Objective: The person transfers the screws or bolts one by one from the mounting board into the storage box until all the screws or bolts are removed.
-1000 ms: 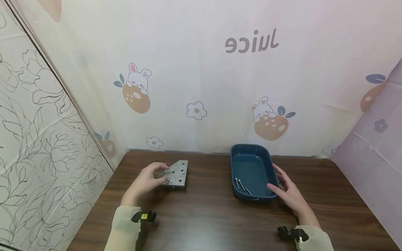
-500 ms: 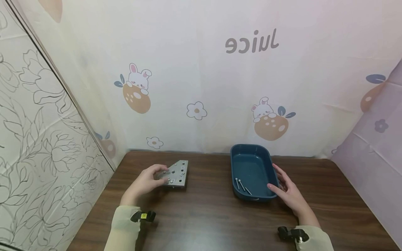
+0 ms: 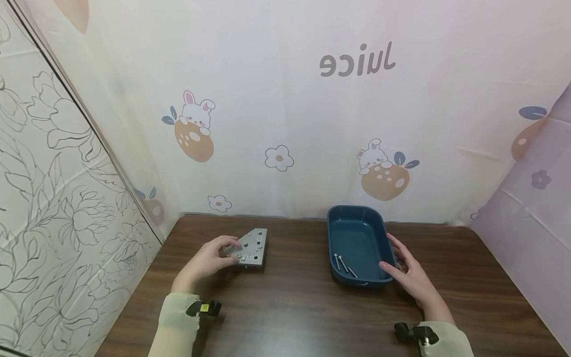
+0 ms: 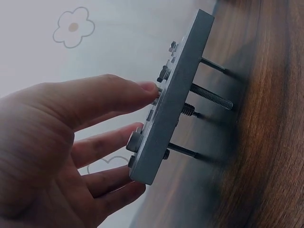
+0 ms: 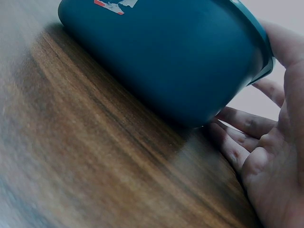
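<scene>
My left hand (image 3: 206,259) is at the near-left part of a grey metal plate (image 3: 253,247) with a slanted corner, holes and bolt heads. In the left wrist view, the thumb touches a bolt head (image 4: 156,96) on its face, while the other fingers curl toward the plate's edge. Threaded shanks (image 4: 211,96) stick out beneath the plate, toward the table. My right hand (image 3: 415,277) grips the right side of a dark blue bin (image 3: 360,282), thumb over the rim and fingers along the outer wall. Three bolts (image 3: 342,263) lie inside, near its front left corner.
Both things are on a dark brown wooden table (image 3: 285,307). A printed curtain (image 3: 285,99) hangs right behind the table's back edge, with more sheets at both sides. Black wrist mounts sit on the left sleeve (image 3: 176,312) and right sleeve (image 3: 448,339).
My left thumb and forefinger have shifted slightly toward me on the plate. The plate, the bin and my right hand have stayed in place.
</scene>
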### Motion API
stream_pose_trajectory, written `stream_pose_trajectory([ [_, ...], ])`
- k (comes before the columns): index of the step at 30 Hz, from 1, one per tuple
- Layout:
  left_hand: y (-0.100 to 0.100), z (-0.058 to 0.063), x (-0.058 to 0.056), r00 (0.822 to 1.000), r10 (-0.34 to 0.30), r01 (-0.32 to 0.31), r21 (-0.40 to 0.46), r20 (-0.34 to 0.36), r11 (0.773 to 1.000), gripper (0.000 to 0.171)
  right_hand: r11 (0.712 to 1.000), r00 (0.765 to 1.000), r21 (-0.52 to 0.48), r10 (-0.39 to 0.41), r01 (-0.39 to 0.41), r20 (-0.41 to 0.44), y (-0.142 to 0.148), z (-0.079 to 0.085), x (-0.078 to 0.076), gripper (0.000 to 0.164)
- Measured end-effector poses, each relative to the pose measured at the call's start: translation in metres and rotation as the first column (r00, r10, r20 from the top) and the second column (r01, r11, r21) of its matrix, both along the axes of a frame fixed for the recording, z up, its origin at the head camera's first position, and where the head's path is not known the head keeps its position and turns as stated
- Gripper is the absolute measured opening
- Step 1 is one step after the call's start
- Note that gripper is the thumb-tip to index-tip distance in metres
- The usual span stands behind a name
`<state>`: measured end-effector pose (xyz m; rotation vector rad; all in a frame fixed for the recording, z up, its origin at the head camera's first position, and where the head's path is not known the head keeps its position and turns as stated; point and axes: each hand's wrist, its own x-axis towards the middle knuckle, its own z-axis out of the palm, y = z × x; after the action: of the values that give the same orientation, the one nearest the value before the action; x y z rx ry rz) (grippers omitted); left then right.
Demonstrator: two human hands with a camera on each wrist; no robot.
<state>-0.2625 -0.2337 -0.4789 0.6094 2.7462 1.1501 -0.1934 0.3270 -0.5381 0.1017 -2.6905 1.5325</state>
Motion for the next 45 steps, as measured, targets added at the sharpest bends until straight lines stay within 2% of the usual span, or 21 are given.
stream_pose_trajectory([
  [8,-0.0012,-0.0009,0.0013,1.000,-0.001,0.002,-0.027,0.016,1.000,0.024,1.000,1.000,-0.005,0.000,0.000,-0.001,-0.0018,0.0003,0.0011,0.080],
  [21,0.0017,0.0000,0.0009,1.000,0.014,-0.014,-0.017,0.016,1.000,0.016,1.000,1.000,-0.016,-0.001,0.001,-0.003,-0.0028,0.0014,0.0008,0.080],
  [45,0.0071,-0.0003,-0.0010,0.999,0.011,-0.013,-0.041,-0.037,0.999,0.012,1.000,1.000,0.010,0.002,-0.002,-0.015,0.0006,-0.0001,0.0006,0.079],
])
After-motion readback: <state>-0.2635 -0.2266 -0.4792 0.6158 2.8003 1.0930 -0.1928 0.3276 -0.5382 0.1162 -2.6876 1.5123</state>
